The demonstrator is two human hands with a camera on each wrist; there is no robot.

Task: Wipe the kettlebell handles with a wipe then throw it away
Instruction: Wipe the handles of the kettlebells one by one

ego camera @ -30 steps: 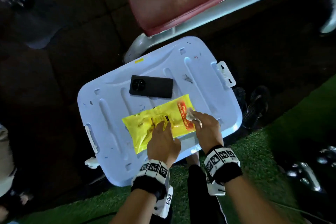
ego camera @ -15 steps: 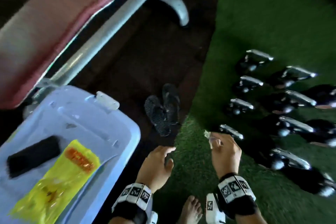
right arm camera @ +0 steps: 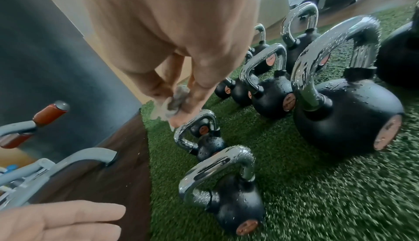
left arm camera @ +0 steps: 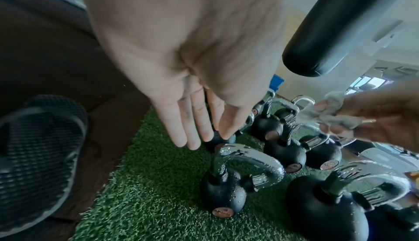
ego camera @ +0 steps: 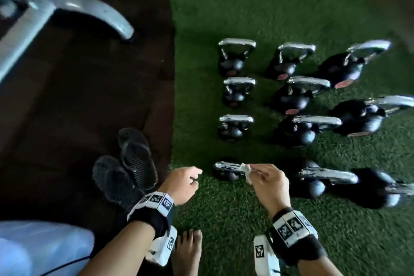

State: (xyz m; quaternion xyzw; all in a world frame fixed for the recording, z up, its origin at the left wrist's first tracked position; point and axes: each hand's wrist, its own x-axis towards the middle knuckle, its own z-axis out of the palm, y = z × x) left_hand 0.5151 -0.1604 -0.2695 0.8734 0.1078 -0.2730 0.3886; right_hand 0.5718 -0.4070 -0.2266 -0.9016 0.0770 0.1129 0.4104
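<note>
Your right hand (ego camera: 270,182) pinches a crumpled white wipe (ego camera: 249,172) between thumb and fingertips; the other fingers curl in around the wad. In the right wrist view the wipe (right arm camera: 175,101) bulges out between your fingers (right arm camera: 199,90), just above the chrome handle of a small kettlebell (right arm camera: 201,137). Whether the wipe touches that handle, you cannot tell from these views. From the head view the wipe sits right at the end of the nearest kettlebell's handle (ego camera: 228,166), at the near end of the left column.

Your left hand (ego camera: 182,184) holds nothing. In the left wrist view its fingers (left arm camera: 192,126) lie straight and close together, pointing down toward the turf (ego camera: 224,219), with the palm bare. In the head view the fingertips look slightly bent; the hand hangs over the turf's edge, beside the right hand but apart from it.

The kettlebells (ego camera: 237,56) stand in rows on the green turf, black bodies with chrome handles, beaded with droplets in both wrist views.

A pair of black sandals (ego camera: 127,170) lies on the dark floor just left of your left hand. A grey metal frame (ego camera: 94,11) shows at top left, and a pale blue bin (ego camera: 44,246) at bottom left. Your bare foot (ego camera: 188,251) rests on the turf between your wrists.
</note>
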